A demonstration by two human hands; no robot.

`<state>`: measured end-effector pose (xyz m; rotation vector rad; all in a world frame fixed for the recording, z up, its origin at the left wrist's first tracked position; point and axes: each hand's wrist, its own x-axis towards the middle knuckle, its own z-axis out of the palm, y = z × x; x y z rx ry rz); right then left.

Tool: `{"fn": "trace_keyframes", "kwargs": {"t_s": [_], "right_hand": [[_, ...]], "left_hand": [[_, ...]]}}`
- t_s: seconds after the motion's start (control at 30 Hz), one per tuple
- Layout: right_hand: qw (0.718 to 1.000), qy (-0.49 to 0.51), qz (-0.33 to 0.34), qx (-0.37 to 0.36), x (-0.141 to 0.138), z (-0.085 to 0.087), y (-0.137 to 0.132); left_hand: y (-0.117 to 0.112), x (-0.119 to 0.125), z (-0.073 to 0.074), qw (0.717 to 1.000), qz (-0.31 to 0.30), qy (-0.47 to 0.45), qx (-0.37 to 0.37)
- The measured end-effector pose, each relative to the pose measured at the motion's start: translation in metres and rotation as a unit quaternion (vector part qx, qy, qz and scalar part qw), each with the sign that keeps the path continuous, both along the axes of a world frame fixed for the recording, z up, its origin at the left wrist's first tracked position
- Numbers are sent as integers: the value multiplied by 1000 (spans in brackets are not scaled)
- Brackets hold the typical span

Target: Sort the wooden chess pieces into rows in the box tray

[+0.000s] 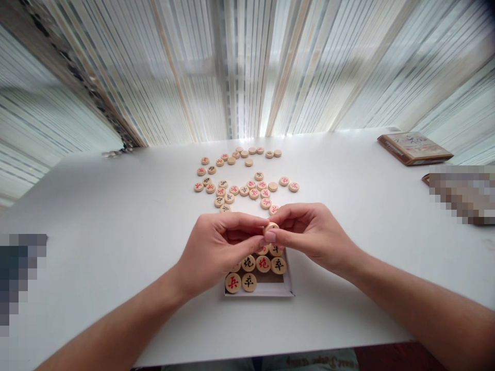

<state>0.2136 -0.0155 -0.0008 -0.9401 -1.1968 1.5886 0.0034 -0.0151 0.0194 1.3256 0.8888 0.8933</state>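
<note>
My left hand (220, 247) and my right hand (309, 234) meet above a shallow white box (276, 291). Both pinch one round wooden chess piece (270, 226) between thumb and fingertips. Below the hands, the box holds several wooden discs with red or black characters (249, 282). Part of the box is hidden under my left hand. Many more loose wooden chess pieces (247, 185) lie scattered on the white table (116, 216) just beyond my hands.
A brown box lid (413, 148) lies at the table's far right corner. Blurred-out patches sit at the right edge and the left edge. Striped curtains hang behind the table.
</note>
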Motion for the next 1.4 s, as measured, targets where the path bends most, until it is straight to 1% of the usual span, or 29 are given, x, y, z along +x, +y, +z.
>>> {"fn": "trace_keyframes", "kwargs": {"t_s": [0.13,0.23,0.4,0.57,0.77,0.87,1.0,1.1,1.27,1.4], "right_hand": [[1000,-23,7,15,1,1,0],[998,-54,14,39,3,4,0],[996,-75,31,43,6,5,0],[998,-17,39,36,4,2,0],[998,38,51,-5,0,3,-1],[998,36,45,-30,0,1,-3],[998,17,28,-52,1,-1,-4],[998,21,23,-62,1,-1,-4],[997,24,22,-64,0,2,-3],[998,30,36,-39,1,4,-3]], "left_hand": [[-2,2,1,998,-4,17,61],[0,2,0,997,-2,14,73],[3,-1,-2,1000,-11,-15,10],[7,-2,0,997,-22,-54,-54],[7,-1,0,995,-17,-74,-69],[5,0,-1,996,-13,-66,-58],[2,2,0,998,-19,-58,-25],[1,3,1,998,-29,-59,-3],[0,4,0,996,-44,-72,28],[0,5,0,995,-54,-76,41]]}}
